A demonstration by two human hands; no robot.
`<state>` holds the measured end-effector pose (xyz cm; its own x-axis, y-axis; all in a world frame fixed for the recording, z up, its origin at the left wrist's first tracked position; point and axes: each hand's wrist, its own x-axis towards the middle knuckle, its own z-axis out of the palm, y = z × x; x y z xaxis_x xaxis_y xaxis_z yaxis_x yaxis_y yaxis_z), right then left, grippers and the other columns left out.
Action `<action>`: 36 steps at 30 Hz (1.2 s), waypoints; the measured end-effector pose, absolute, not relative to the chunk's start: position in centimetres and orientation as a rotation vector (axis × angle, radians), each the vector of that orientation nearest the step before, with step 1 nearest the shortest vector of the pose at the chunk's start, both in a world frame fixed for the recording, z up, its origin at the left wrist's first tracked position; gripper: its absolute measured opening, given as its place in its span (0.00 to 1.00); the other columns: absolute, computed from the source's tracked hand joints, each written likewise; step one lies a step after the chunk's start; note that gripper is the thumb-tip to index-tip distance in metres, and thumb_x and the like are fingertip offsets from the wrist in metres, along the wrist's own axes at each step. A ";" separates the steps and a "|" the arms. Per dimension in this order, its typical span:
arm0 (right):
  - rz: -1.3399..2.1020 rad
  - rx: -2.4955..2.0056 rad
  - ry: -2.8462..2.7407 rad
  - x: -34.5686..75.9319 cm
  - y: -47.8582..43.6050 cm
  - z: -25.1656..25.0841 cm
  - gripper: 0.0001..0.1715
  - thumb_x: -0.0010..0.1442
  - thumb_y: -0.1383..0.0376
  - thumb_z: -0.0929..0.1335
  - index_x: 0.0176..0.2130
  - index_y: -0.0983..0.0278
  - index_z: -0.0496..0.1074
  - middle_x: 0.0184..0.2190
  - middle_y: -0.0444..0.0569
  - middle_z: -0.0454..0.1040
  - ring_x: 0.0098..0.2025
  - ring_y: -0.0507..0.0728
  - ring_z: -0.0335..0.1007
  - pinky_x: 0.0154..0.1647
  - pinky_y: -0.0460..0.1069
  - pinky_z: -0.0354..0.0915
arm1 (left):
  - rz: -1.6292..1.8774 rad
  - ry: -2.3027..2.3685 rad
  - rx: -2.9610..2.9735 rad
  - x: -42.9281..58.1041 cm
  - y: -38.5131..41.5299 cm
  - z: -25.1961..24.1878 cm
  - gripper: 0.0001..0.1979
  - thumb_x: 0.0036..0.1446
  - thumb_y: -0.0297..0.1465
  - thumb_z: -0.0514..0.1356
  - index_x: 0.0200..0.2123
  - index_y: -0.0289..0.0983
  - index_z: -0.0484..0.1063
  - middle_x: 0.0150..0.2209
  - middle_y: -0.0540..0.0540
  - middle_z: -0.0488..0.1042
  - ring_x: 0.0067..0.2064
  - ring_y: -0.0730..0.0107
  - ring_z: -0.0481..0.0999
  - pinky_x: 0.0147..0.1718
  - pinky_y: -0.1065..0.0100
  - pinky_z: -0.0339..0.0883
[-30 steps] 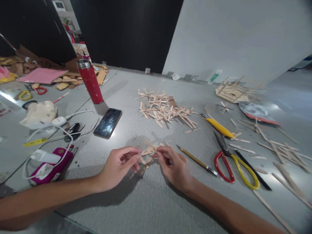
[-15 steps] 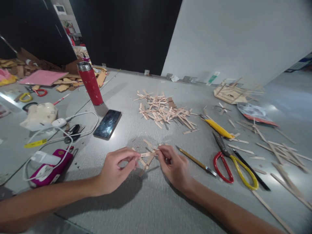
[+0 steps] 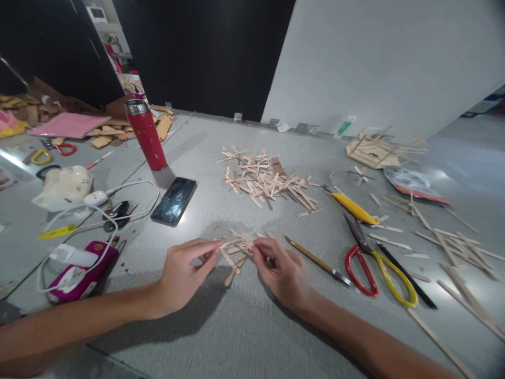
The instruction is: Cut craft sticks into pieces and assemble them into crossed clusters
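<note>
My left hand (image 3: pixel 183 273) and my right hand (image 3: pixel 281 271) meet over a small cluster of short wooden stick pieces (image 3: pixel 235 251) on the grey table (image 3: pixel 244 326). The left thumb and forefinger pinch one thin stick piece (image 3: pixel 228 243) by its end. The right hand's fingertips pinch another piece at the right side of the cluster. Both hands rest low on the table. A bigger pile of cut stick pieces (image 3: pixel 268 180) lies beyond them.
Right of my hands lie a pencil (image 3: pixel 317 260), red-and-yellow scissors (image 3: pixel 374 260), a yellow utility knife (image 3: pixel 353 208) and long sticks (image 3: pixel 453 242). To the left are a phone (image 3: pixel 174 200), a red flask (image 3: pixel 145 134), cables and a magenta device (image 3: pixel 81 268). A stick frame (image 3: pixel 374 150) stands far right.
My left hand has drawn slightly left with a thin stick piece in its pinch, parting from the right hand. The cluster now lies lower on the table.
</note>
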<state>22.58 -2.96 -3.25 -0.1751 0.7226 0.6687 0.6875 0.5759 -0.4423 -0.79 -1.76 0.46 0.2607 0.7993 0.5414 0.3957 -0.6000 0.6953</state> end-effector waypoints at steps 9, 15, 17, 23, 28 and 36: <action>0.006 -1.044 -1.956 22.6 -3.2 -2.7 0.08 0.69 0.72 0.67 0.46 0.60 0.72 0.29 0.45 0.82 0.22 0.50 0.74 0.27 0.44 0.70 | 1.172 1.044 2.123 -0.8 -1.9 0.2 0.11 0.63 0.22 0.62 0.43 0.37 0.84 0.37 0.43 0.86 0.34 0.67 0.85 0.35 0.72 0.78; -0.015 -1.035 -1.967 22.7 -3.4 -2.8 0.08 0.70 0.71 0.67 0.46 0.60 0.73 0.29 0.46 0.83 0.23 0.51 0.75 0.27 0.45 0.71 | 1.102 0.940 2.138 -0.8 -1.9 0.1 0.10 0.66 0.23 0.61 0.43 0.35 0.83 0.37 0.41 0.85 0.34 0.67 0.85 0.35 0.72 0.76; -0.015 -1.025 -1.964 22.7 -3.4 -2.8 0.08 0.70 0.72 0.67 0.46 0.60 0.73 0.28 0.45 0.82 0.23 0.51 0.75 0.27 0.45 0.71 | 1.098 0.934 2.142 -0.8 -1.8 0.0 0.10 0.66 0.22 0.61 0.44 0.33 0.83 0.37 0.41 0.85 0.34 0.67 0.84 0.35 0.72 0.76; 0.027 -1.013 -1.953 22.7 -3.5 -3.0 0.07 0.71 0.71 0.68 0.47 0.61 0.74 0.29 0.44 0.83 0.23 0.52 0.78 0.27 0.44 0.72 | 1.080 0.943 2.152 -0.6 -1.8 -0.3 0.10 0.66 0.21 0.60 0.45 0.33 0.81 0.38 0.41 0.85 0.35 0.68 0.84 0.36 0.72 0.75; 0.138 -1.058 -1.910 22.4 -3.4 -3.0 0.09 0.72 0.69 0.67 0.50 0.60 0.76 0.37 0.49 0.86 0.30 0.54 0.83 0.31 0.45 0.77 | 1.086 0.968 2.120 -0.6 -2.0 -0.3 0.09 0.65 0.23 0.59 0.44 0.34 0.81 0.38 0.41 0.85 0.36 0.68 0.84 0.38 0.71 0.75; 0.058 -1.111 -1.859 22.6 -3.1 -3.3 0.11 0.70 0.69 0.69 0.48 0.59 0.80 0.37 0.49 0.87 0.31 0.56 0.84 0.33 0.48 0.79 | 0.797 1.053 1.462 -0.3 -2.0 0.4 0.10 0.64 0.35 0.62 0.42 0.34 0.75 0.29 0.46 0.80 0.26 0.70 0.79 0.24 0.73 0.71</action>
